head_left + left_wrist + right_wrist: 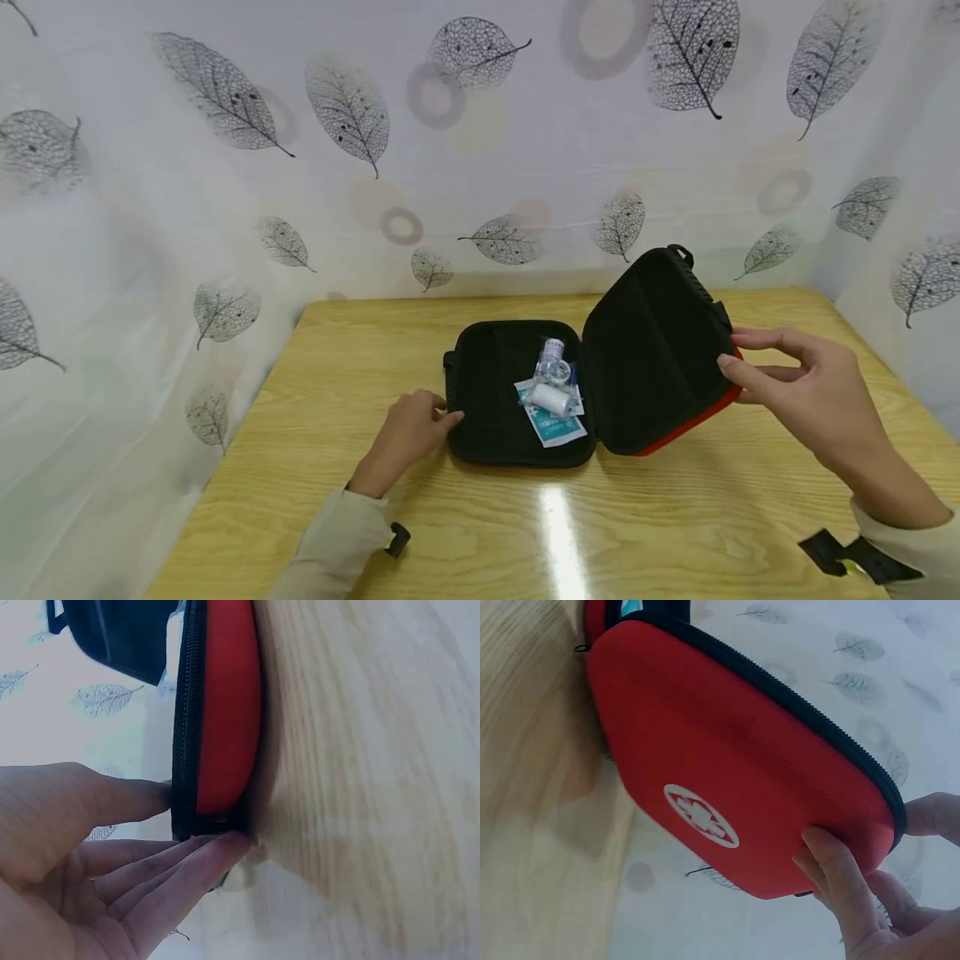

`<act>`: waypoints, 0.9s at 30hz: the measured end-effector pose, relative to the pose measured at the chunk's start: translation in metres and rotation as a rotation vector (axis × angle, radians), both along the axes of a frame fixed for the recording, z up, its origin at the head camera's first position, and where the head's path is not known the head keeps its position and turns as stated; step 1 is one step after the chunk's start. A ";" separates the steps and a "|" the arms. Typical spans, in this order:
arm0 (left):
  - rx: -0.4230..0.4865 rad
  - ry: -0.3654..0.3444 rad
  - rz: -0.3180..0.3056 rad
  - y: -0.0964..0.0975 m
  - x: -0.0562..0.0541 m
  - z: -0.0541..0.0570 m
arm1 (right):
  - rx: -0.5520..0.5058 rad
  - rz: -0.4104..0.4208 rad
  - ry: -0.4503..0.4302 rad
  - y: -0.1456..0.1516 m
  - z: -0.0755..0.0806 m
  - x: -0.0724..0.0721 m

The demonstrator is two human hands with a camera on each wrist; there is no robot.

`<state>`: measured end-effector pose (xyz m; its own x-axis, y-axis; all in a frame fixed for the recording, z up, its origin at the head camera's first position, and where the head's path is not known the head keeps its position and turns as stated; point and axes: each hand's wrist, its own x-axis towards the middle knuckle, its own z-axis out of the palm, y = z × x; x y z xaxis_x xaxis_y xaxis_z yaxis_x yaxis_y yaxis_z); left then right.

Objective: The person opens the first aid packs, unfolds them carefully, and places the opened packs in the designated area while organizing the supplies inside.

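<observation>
One case [742, 761]: probably light, stiff-shelled; best gripped by rim.
Left hand [411, 427]: fingers pinching base [486, 392] edge.
Right hand [813, 379]: fingers pinching lid [645, 358] rim.

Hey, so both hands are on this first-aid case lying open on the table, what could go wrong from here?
The right hand holds the raised half by its outer edge; if that grip slips, it could drop.

If it swings shut, the left hand, with its thumb over the rim of the lower half, might get pinched.

The white roll and teal packet lie near the fold, so tilting might shift them.
</observation>
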<state>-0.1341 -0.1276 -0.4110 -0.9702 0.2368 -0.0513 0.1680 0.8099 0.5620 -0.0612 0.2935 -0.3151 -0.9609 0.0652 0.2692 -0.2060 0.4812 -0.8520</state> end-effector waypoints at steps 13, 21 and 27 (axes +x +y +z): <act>-0.042 0.026 0.050 -0.018 -0.013 0.002 | -0.350 0.071 -0.198 0.035 -0.036 -0.007; -0.076 0.004 0.102 -0.032 -0.021 0.003 | -0.192 0.030 -0.346 0.039 -0.058 -0.012; -0.074 0.000 0.128 -0.041 -0.027 0.003 | -0.065 0.021 -0.406 0.037 -0.075 -0.015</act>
<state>-0.1610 -0.1683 -0.4082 -0.9922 0.1067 -0.0645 0.0604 0.8640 0.4999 -0.0763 0.3308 -0.3897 -0.9895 0.0489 -0.1363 0.1441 0.4229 -0.8947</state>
